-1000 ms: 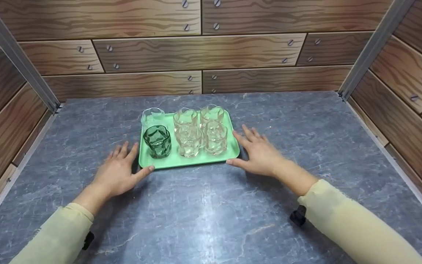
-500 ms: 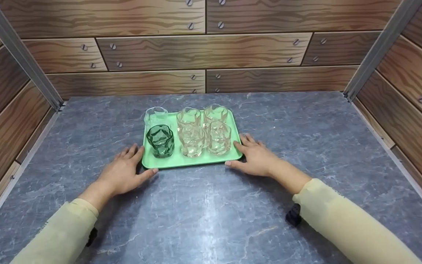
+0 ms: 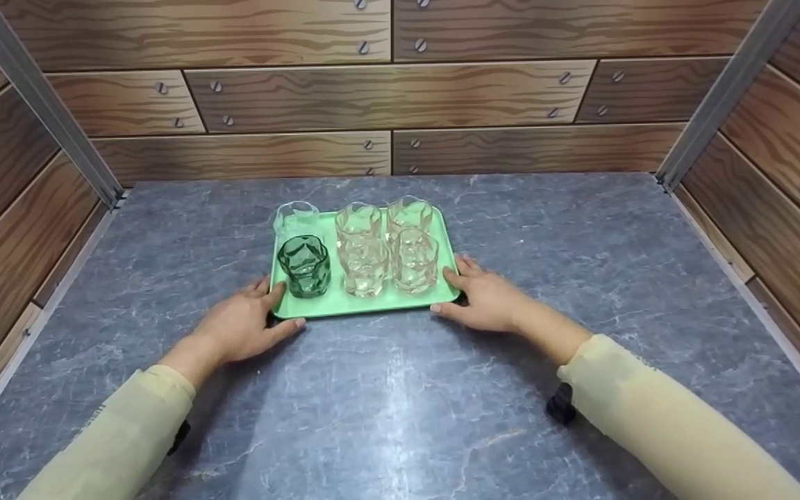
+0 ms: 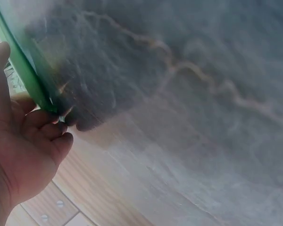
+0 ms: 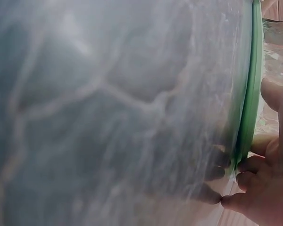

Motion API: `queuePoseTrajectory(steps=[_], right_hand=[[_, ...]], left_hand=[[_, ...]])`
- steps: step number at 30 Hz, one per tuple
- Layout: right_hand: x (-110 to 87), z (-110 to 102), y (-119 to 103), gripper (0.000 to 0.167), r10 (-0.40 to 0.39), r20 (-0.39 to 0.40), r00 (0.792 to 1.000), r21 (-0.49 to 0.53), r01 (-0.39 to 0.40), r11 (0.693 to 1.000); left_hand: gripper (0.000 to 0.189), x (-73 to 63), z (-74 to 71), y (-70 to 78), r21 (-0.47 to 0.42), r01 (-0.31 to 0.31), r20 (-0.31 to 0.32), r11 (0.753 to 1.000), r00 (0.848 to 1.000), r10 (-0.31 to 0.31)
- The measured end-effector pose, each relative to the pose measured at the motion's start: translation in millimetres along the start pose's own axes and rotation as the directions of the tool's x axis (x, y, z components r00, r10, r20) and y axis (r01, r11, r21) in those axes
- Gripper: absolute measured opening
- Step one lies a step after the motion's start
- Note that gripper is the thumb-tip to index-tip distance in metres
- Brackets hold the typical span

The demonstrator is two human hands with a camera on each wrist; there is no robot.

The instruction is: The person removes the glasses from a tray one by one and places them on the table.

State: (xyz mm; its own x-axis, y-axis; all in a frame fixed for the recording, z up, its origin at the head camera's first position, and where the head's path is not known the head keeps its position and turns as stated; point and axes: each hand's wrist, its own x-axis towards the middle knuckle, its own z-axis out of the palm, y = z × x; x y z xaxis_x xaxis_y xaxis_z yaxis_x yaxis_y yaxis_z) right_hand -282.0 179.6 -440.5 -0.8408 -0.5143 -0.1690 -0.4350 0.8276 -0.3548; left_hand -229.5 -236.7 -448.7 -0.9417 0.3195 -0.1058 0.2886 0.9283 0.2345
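Observation:
A light green tray (image 3: 334, 306) lies on the table in the head view and carries several faceted glasses. One is a dark green glass (image 3: 304, 267) at the front left. Behind it stands a clear glass (image 3: 296, 221), and pale clear glasses (image 3: 365, 267) fill the middle and right. At the tray's near left corner, my left hand (image 3: 239, 326) grips the rim, thumb along the front edge and index finger over the side. My right hand (image 3: 489, 303) holds the near right corner likewise. Both wrist views show curled fingers at the green tray edge (image 4: 29, 77), close over the tabletop.
The grey marbled table (image 3: 400, 410) runs back to a wood-patterned wall (image 3: 386, 97). More wood-patterned panels with metal corner posts (image 3: 712, 83) stand on the left and right sides.
Both hands have closed in on the tray's near corners, the right one first, and their fingers now lie over the rim. The head view has shifted slightly. The glasses keep their places on the tray.

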Motion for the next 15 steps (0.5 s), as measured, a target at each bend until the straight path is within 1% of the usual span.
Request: queuePoseTrajectory(steps=[7, 11, 15], right_hand=[[-2.0, 0.0, -0.8, 0.093, -0.006, -0.008, 1.0, -0.018, 0.006, 1.0], [-3.6, 2.1, 0.2, 0.094, -0.018, -0.021, 1.0, -0.023, 0.018, 1.0], [-7.7, 4.6, 1.3, 0.094, -0.024, -0.018, 1.0, -0.027, 0.024, 0.999]], left_hand=[[0.09, 2.3, 1.1, 1.9, 0.045, -0.018, -0.016, 0.999, 1.0, 0.019], [0.085, 1.1, 1.8, 2.8, 0.064, -0.036, -0.038, 0.997, 0.999, 0.038], [0.083, -1.3, 3.3, 4.2, 0.08, -0.048, -0.051, 0.996, 0.997, 0.052]])
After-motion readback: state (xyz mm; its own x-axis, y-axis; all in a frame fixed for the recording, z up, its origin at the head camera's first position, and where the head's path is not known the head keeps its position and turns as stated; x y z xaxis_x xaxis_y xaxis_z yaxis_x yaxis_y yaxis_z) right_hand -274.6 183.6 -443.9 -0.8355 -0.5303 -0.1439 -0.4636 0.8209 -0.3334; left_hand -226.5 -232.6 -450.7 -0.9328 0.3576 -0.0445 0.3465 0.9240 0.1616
